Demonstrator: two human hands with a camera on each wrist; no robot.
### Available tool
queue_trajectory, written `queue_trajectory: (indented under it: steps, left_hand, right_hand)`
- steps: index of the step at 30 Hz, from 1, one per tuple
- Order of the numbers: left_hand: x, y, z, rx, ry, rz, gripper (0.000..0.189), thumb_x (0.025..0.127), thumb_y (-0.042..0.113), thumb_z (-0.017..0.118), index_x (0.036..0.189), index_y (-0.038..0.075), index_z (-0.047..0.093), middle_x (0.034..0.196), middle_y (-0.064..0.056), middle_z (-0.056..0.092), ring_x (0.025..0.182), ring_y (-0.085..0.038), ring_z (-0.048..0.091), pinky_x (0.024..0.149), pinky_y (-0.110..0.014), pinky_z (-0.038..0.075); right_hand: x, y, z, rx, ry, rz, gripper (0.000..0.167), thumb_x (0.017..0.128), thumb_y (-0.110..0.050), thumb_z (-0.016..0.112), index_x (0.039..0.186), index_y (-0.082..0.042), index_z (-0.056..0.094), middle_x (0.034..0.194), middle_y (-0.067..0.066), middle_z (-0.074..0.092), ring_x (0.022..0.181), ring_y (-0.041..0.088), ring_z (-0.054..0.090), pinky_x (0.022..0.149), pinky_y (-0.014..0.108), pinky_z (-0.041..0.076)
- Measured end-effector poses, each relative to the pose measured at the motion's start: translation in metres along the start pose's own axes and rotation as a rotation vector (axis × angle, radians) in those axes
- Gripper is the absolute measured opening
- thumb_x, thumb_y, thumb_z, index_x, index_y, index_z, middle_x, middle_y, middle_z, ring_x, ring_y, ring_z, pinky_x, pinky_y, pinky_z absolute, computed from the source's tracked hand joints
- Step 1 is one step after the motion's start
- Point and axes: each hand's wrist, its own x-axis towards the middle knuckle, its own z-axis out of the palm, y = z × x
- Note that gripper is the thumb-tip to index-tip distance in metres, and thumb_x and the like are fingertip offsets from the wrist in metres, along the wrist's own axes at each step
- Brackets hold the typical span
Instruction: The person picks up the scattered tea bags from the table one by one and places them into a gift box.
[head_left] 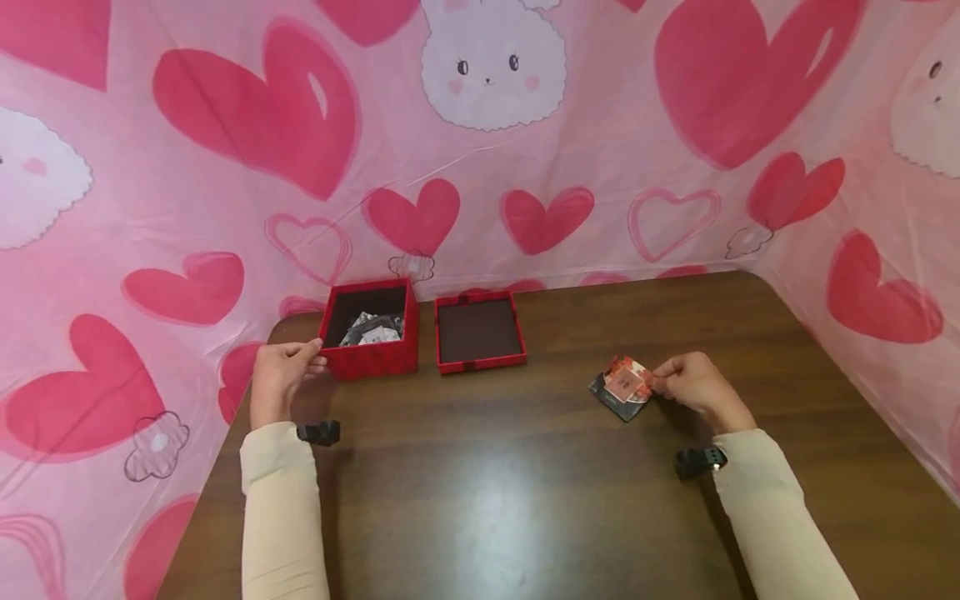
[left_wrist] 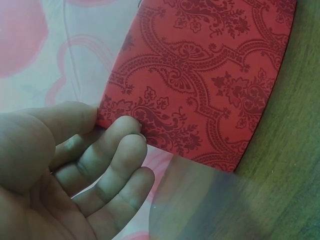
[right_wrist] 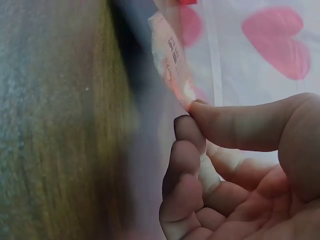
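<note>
A red patterned box (head_left: pixel 372 362) stands lidless at the back left, with several silver and dark packets (head_left: pixel 375 330) inside. My left hand (head_left: pixel 288 372) pinches its near left corner, thumb on one side and fingertips against the patterned wall (left_wrist: pixel 200 85). On the right, my right hand (head_left: pixel 697 385) pinches the edge of a small orange-red packet (head_left: pixel 624 382) between thumb and index finger. A black square piece (head_left: pixel 617 403) shows beneath that packet; whether the two are joined I cannot tell. In the right wrist view the packet (right_wrist: pixel 171 57) appears almost edge-on.
The box's red lid (head_left: pixel 480 332) lies with its dark inside up, to the right of the box. All of this is on a brown wooden table (head_left: pixel 487 467). A pink cloth with hearts (head_left: pixel 465 158) hangs behind and along both sides.
</note>
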Motion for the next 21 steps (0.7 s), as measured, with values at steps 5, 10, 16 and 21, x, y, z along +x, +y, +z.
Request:
queue_trajectory:
  steps: [5,10,16,21]
  left_hand:
    - [0.000,0.000,0.000,0.009,-0.001,-0.018,0.052,0.099,0.038,0.064,0.126,-0.007,0.066,0.079,-0.004,0.074,0.080,-0.023,0.075,0.082,-0.030,0.058]
    - [0.001,0.001,0.000,0.019,0.003,-0.032,0.052,0.099,0.040,0.064,0.127,-0.004,0.067,0.083,-0.005,0.075,0.087,-0.026,0.075,0.096,-0.045,0.053]
    - [0.002,-0.002,0.002,-0.022,0.005,0.007,0.052,0.099,0.036,0.065,0.125,-0.009,0.066,0.079,-0.006,0.074,0.079,-0.024,0.075,0.076,-0.028,0.059]
    - [0.002,-0.003,0.001,-0.038,0.011,0.021,0.051,0.099,0.034,0.066,0.124,-0.011,0.066,0.077,-0.005,0.074,0.074,-0.022,0.075,0.072,-0.025,0.059]
  right_hand:
    - [0.000,-0.004,-0.004,0.072,-0.006,-0.002,0.017,0.091,0.000,0.056,0.098,0.011,0.067,0.080,0.007,0.064,0.071,0.021,0.060,0.060,0.032,0.051]
    - [-0.001,-0.024,-0.018,0.125,0.023,-0.038,0.021,0.095,-0.002,0.056,0.107,0.014,0.064,0.081,0.007,0.067,0.071,0.018,0.061,0.061,0.033,0.054]
    - [-0.005,-0.049,-0.041,0.243,0.071,-0.090,0.027,0.098,-0.002,0.056,0.116,0.019,0.059,0.081,0.002,0.068,0.069,0.011,0.062,0.063,0.028,0.057]
    - [0.000,-0.055,-0.039,0.305,0.040,-0.082,0.030,0.099,-0.004,0.056,0.119,0.018,0.058,0.081,-0.001,0.068,0.069,0.010,0.061,0.063,0.026,0.056]
